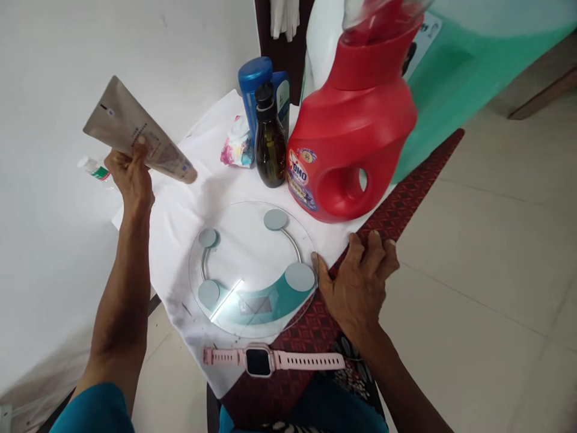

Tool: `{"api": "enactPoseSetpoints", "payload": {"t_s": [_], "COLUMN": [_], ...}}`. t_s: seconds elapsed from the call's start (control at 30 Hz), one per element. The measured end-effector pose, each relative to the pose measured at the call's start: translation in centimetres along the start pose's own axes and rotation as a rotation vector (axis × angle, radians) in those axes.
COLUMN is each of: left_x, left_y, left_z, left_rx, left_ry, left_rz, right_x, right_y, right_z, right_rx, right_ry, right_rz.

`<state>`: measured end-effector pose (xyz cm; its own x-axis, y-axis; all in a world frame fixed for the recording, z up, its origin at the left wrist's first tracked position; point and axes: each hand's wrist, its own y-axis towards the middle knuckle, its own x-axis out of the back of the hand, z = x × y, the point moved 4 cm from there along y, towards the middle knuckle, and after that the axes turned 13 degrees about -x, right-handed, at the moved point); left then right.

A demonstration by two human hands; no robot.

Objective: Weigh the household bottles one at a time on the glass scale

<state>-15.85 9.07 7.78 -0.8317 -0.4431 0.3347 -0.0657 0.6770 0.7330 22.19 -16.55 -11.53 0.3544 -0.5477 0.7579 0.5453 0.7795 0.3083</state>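
Note:
My left hand (130, 175) is raised at the left, fingers wrapped round a beige squeeze tube (135, 133) held tilted, its cap end pointing down toward the right. My right hand (358, 279) lies flat with fingers spread on the red patterned cloth (419, 180), its thumb touching the rim of a round glass scale (252, 267). The scale lies on a white cloth (180, 210) with nothing on it.
Behind the scale stand a big red detergent jug (356, 138), a dark brown pump bottle (269, 144), a blue bottle (259, 84) and a crumpled floral packet (237, 144). A pink smartwatch (270, 361) lies near me. A small bottle (94, 169) lies at the left.

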Motion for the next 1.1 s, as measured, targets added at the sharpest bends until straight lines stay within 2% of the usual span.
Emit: {"api": "enactPoseSetpoints", "payload": {"t_s": [0.1,0.2,0.3,0.43,0.6,0.7,0.83,1.0,1.1], "left_x": [-0.2,-1.4,-2.1,-2.3,-2.5,-1.9,0.4,4.4,5.6], "left_y": [-4.5,-8.9,-12.1,-14.0,-14.7,-15.0,-15.4,-15.6,-15.7], "left_z": [-6.2,-10.7,-13.2,-15.3,-16.8,-16.9,-16.7,-15.8,-15.2], "left_rx": [0.008,0.063,0.089,0.019,-0.054,-0.056,-0.07,0.035,0.048], "left_ry": [-0.175,-0.236,-0.262,-0.232,-0.214,-0.233,-0.298,-0.222,-0.176], "left_rz": [-0.035,0.047,0.14,0.218,0.281,0.237,0.13,-0.039,-0.063], "right_x": [-0.4,-0.7,-0.9,-1.0,-0.9,-0.7,-0.7,-1.1,-1.3], "right_y": [-0.1,-0.1,-0.2,-0.1,-0.1,-0.1,-0.1,-0.1,-0.1], "right_z": [-0.2,-0.3,-0.3,-0.1,0.2,0.3,0.2,-0.1,-0.3], "right_rx": [-0.014,-0.017,-0.027,-0.061,-0.1,-0.105,-0.109,-0.114,-0.12], "right_ry": [0.02,0.027,0.017,0.028,0.049,0.049,0.056,0.049,0.043], "right_rz": [0.007,-0.009,-0.011,0.028,0.066,0.077,0.091,0.119,0.124]}}
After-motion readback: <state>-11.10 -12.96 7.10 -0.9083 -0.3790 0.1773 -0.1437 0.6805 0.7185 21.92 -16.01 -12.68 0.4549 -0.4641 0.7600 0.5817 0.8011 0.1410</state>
